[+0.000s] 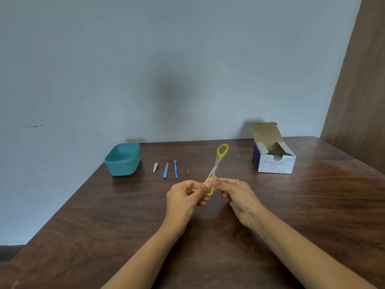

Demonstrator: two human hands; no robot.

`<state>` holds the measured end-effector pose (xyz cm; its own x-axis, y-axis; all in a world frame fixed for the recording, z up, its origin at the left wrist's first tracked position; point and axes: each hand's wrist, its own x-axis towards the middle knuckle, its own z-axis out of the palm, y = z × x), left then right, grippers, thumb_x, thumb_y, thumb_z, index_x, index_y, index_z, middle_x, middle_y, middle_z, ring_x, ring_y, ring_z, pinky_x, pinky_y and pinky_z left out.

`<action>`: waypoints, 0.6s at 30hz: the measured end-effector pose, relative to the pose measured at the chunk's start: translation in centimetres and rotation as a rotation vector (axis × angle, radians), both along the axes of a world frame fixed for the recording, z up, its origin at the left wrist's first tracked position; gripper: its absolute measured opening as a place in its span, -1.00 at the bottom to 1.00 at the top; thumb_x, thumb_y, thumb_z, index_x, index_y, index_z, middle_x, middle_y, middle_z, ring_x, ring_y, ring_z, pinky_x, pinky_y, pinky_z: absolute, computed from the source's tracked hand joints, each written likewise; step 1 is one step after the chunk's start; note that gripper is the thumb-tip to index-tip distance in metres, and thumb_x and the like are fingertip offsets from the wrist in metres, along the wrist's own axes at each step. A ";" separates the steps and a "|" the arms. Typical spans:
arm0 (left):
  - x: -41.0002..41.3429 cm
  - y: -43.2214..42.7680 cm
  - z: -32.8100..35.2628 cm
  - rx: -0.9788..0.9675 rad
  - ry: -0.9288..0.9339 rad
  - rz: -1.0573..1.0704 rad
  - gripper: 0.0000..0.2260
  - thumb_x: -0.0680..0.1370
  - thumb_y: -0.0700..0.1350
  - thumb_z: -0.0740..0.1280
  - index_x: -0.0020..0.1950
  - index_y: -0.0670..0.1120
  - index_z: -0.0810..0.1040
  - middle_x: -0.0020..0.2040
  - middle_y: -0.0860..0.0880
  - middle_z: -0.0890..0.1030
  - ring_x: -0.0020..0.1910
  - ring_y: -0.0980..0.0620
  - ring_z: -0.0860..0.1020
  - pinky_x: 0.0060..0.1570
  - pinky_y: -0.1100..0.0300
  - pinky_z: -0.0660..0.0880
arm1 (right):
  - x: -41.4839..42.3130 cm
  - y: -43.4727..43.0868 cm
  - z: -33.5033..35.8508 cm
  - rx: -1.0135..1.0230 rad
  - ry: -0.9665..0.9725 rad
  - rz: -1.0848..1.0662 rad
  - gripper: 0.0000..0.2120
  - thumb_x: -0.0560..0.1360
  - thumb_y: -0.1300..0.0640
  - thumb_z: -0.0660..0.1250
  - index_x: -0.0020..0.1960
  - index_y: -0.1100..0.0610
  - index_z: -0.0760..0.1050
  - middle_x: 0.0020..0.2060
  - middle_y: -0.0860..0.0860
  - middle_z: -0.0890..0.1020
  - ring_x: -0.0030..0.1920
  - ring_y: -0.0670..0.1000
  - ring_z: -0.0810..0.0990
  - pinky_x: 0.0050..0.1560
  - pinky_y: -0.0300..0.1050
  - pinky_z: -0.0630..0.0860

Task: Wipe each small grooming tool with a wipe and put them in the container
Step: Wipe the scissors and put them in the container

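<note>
The teal container stood far left on the table, showing only its bare inner walls. Beside it, in a row, lay a nail clipper, a blue-handled file, a blue cuticle pusher and tweezers. Your left hand and right hand met, both pinching the near yellow loop of the scissors above the table. Rightmost, the open box read "BD Alcohol Swabs".

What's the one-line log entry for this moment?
phase: wiping scissors | left hand: grips handle | right hand: pinches wipe | on table: clipper, file, pusher, tweezers
</note>
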<state>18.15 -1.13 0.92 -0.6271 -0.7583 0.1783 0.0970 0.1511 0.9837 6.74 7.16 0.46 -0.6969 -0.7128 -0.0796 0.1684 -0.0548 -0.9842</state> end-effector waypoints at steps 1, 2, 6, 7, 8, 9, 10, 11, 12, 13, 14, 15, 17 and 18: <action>0.0 0.1 0.0 0.004 0.002 -0.008 -0.84 0.47 -0.14 0.45 -0.20 -0.25 0.65 -0.38 -0.12 0.64 -0.43 0.12 0.56 -0.37 0.33 0.52 | -0.1 0.0 0.0 -0.014 -0.020 0.015 -0.84 0.41 0.08 0.47 -0.11 0.16 0.69 -0.42 -0.13 0.60 -0.36 -0.12 0.31 -0.32 -0.28 0.28; 0.0 0.1 0.0 0.014 0.007 -0.014 -0.83 0.47 -0.15 0.45 -0.20 -0.26 0.65 -0.38 -0.13 0.64 -0.43 0.11 0.56 -0.37 0.32 0.52 | -0.1 0.0 0.1 -0.021 -0.029 0.035 -0.84 0.40 0.07 0.46 -0.12 0.16 0.69 -0.43 -0.13 0.58 -0.37 -0.13 0.30 -0.33 -0.28 0.27; 0.1 0.1 0.0 0.068 0.024 -0.022 -0.83 0.46 -0.15 0.45 -0.18 -0.27 0.65 -0.36 -0.14 0.65 -0.42 0.09 0.56 -0.36 0.31 0.53 | -0.3 0.3 0.5 0.024 0.019 0.124 -0.69 0.31 -0.04 0.45 -0.09 0.18 0.68 -0.48 -0.13 0.48 -0.40 -0.14 0.29 -0.33 -0.27 0.25; 0.1 0.1 0.0 0.082 0.025 -0.023 -0.84 0.46 -0.16 0.45 -0.17 -0.27 0.66 -0.35 -0.14 0.65 -0.42 0.09 0.56 -0.35 0.31 0.54 | -0.4 0.4 0.7 0.037 0.032 0.148 -0.66 0.29 -0.06 0.44 -0.10 0.18 0.67 -0.48 -0.11 0.47 -0.40 -0.14 0.29 -0.33 -0.27 0.24; 0.2 0.0 0.0 0.096 0.025 -0.027 -0.84 0.46 -0.16 0.46 -0.17 -0.27 0.66 -0.35 -0.15 0.65 -0.42 0.09 0.56 -0.35 0.31 0.54 | -0.5 0.4 0.8 0.046 0.041 0.175 -0.66 0.28 -0.07 0.44 -0.12 0.18 0.67 -0.47 -0.10 0.45 -0.40 -0.14 0.29 -0.33 -0.27 0.23; 0.2 0.0 -0.1 0.107 0.022 -0.032 -0.85 0.45 -0.16 0.46 -0.17 -0.27 0.66 -0.34 -0.15 0.65 -0.41 0.09 0.56 -0.35 0.31 0.54 | -0.5 0.5 0.9 0.052 0.046 0.203 -0.69 0.27 -0.06 0.43 -0.14 0.17 0.67 -0.46 -0.09 0.44 -0.39 -0.14 0.28 -0.33 -0.27 0.23; 0.3 0.0 -0.1 0.117 0.018 -0.039 -0.85 0.45 -0.16 0.46 -0.17 -0.26 0.66 -0.34 -0.16 0.65 -0.41 0.09 0.56 -0.35 0.31 0.54 | -0.6 0.6 0.9 0.056 0.047 0.230 -0.71 0.28 -0.04 0.43 -0.14 0.16 0.67 -0.46 -0.09 0.44 -0.39 -0.14 0.28 -0.33 -0.27 0.22; 0.3 -0.1 -0.2 0.125 0.013 -0.046 -0.86 0.45 -0.16 0.46 -0.17 -0.26 0.66 -0.34 -0.16 0.65 -0.41 0.08 0.57 -0.35 0.31 0.54 | -0.7 0.7 1.0 0.062 0.045 0.250 -0.73 0.30 -0.02 0.42 -0.13 0.16 0.67 -0.46 -0.10 0.45 -0.40 -0.15 0.28 -0.33 -0.28 0.22; 0.3 -0.1 -0.2 0.134 0.009 -0.052 -0.86 0.45 -0.16 0.45 -0.16 -0.26 0.66 -0.34 -0.15 0.65 -0.41 0.09 0.57 -0.35 0.32 0.53 | -0.8 0.8 1.0 0.066 0.042 0.266 -0.75 0.32 0.00 0.41 -0.12 0.15 0.66 -0.46 -0.10 0.46 -0.40 -0.15 0.28 -0.33 -0.29 0.23; 0.3 -0.1 -0.3 0.145 0.006 -0.057 -0.86 0.46 -0.16 0.45 -0.15 -0.26 0.66 -0.33 -0.15 0.65 -0.41 0.09 0.57 -0.36 0.32 0.53 | -0.8 0.9 1.1 0.067 0.040 0.279 -0.74 0.33 0.02 0.40 -0.10 0.16 0.66 -0.47 -0.11 0.46 -0.39 -0.15 0.28 -0.33 -0.29 0.23; 0.3 -0.1 -0.3 0.161 0.007 -0.064 -0.86 0.46 -0.16 0.44 -0.15 -0.26 0.66 -0.33 -0.15 0.65 -0.41 0.09 0.57 -0.36 0.32 0.53 | -0.8 0.9 1.1 0.066 0.039 0.289 -0.73 0.32 0.02 0.39 -0.08 0.17 0.66 -0.48 -0.11 0.46 -0.39 -0.15 0.28 -0.33 -0.29 0.23; 0.3 -0.1 -0.3 0.177 0.012 -0.073 -0.86 0.46 -0.16 0.44 -0.14 -0.26 0.66 -0.33 -0.14 0.65 -0.41 0.10 0.56 -0.36 0.32 0.53 | -0.9 0.9 1.2 0.063 0.037 0.296 -0.71 0.31 0.02 0.40 -0.07 0.18 0.65 -0.48 -0.10 0.45 -0.39 -0.15 0.28 -0.33 -0.29 0.23; 0.4 -0.1 -0.2 0.219 0.025 -0.094 -0.86 0.46 -0.16 0.42 -0.14 -0.25 0.66 -0.34 -0.12 0.66 -0.41 0.12 0.57 -0.36 0.33 0.53 | -0.8 0.9 1.2 0.058 0.024 0.303 -0.69 0.29 0.01 0.41 -0.07 0.18 0.66 -0.48 -0.09 0.45 -0.39 -0.15 0.28 -0.32 -0.29 0.24; 0.4 -0.1 -0.1 0.245 0.032 -0.107 -0.87 0.47 -0.17 0.41 -0.14 -0.24 0.65 -0.34 -0.11 0.66 -0.42 0.13 0.57 -0.36 0.34 0.53 | -0.8 0.9 1.2 0.052 0.017 0.311 -0.69 0.29 0.02 0.42 -0.06 0.18 0.67 -0.47 -0.09 0.46 -0.38 -0.15 0.29 -0.31 -0.29 0.25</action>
